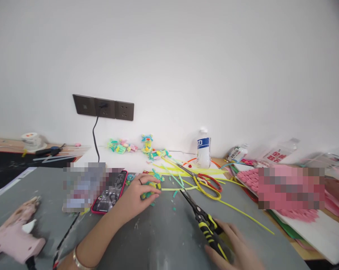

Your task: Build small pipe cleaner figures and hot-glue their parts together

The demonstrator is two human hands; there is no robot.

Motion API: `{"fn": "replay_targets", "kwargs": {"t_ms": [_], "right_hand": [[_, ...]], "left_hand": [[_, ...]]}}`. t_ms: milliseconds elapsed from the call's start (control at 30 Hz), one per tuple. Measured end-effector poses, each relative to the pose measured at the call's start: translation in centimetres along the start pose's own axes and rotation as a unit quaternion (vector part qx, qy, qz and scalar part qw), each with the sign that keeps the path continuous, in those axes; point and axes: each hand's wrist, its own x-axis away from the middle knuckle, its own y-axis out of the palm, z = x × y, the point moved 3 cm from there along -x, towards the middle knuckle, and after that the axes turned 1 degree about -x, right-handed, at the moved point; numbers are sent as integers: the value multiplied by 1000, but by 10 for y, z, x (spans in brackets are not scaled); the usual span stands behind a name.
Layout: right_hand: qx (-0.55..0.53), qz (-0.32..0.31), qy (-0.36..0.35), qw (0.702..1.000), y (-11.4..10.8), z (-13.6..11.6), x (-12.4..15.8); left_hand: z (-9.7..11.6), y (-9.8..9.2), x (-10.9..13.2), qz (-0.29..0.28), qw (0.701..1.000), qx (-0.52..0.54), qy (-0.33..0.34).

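Right hand [236, 247] blurred, cut off by the bottom edge, hiding the handle ends of the pliers [204, 221] | left hand [135, 195] covers most of a green piece [150, 186], grip unclear | glue gun [13, 236] cropped at the left corner | mosaic patch [83, 185] beside the phone [110, 191] masks what lies there | second patch [291, 187] masks part of the pink sheets [248, 178] | bottle [203, 147] label unreadable

Pliers [205, 221]: black jaws, black-and-yellow striped handles. Small figure [151, 186]: yellow-green and teal. Desk [163, 240]: grey, flecked with white. Phone [110, 192]: black with a pink-red case. Glue gun [13, 236]: pale pink. Scissors [210, 183]: red and yellow loops. Bottle [203, 150]: white with a blue label. Strips [242, 214]: neon yellow.
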Motion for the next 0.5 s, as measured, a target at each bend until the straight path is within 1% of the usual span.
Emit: {"fn": "replay_targets", "kwargs": {"t_ms": [100,167,233,333,500], "right_hand": [[136,13,-18,990,5,18,-13],[191,14,-27,981,13,26,-17],[221,26,-41,974,21,29,-20],[242,57,-58,967,31,25,-22],[267,150,-61,950,46,7,-20]], "left_hand": [[-1,-4,-1,34,999,-1,-6],[-2,-5,-1,49,999,1,-12],[-2,-5,-1,58,998,2,-14],[-2,-4,-1,61,998,4,-12],[2,-2,-2,39,999,-26,-1]]}}
